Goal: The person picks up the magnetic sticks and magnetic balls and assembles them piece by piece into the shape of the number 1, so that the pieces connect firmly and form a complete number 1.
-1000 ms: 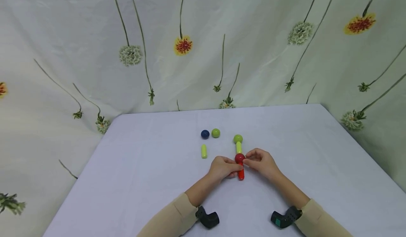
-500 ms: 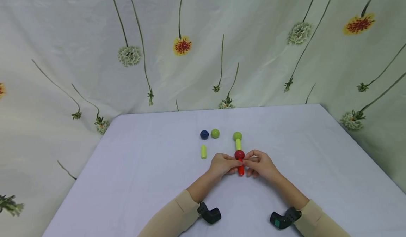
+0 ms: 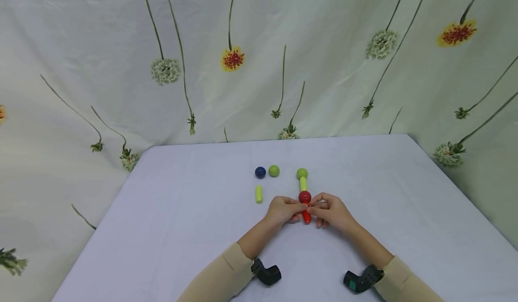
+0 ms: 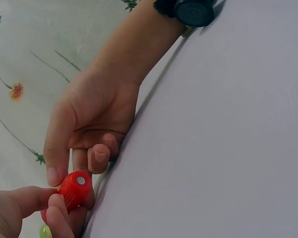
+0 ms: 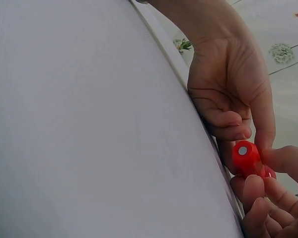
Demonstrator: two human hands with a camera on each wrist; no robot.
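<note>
In the head view a short red rod (image 3: 307, 218) lies in line with a dark red ball (image 3: 305, 197), a yellow-green rod (image 3: 303, 184) and a green ball (image 3: 302, 173). My left hand (image 3: 282, 210) pinches the red rod from the left, between thumb and fingers. From the right, my right hand (image 3: 332, 211) pinches the same rod just below the ball. Both wrist views show the rod's near end with a round silvery disc. The fingers cover the joint between the red rod and the ball.
Left of the joined pieces lie a dark blue ball (image 3: 260, 172), a second green ball (image 3: 274, 170) and a loose yellow-green rod (image 3: 259, 194). They rest on a white-covered table (image 3: 182, 212). A flower-printed curtain (image 3: 259, 95) hangs behind its far edge.
My right fingertips have slid from beside the red ball down onto the red rod. The joined pieces have shifted slightly away from me. My left hand keeps its pinch.
</note>
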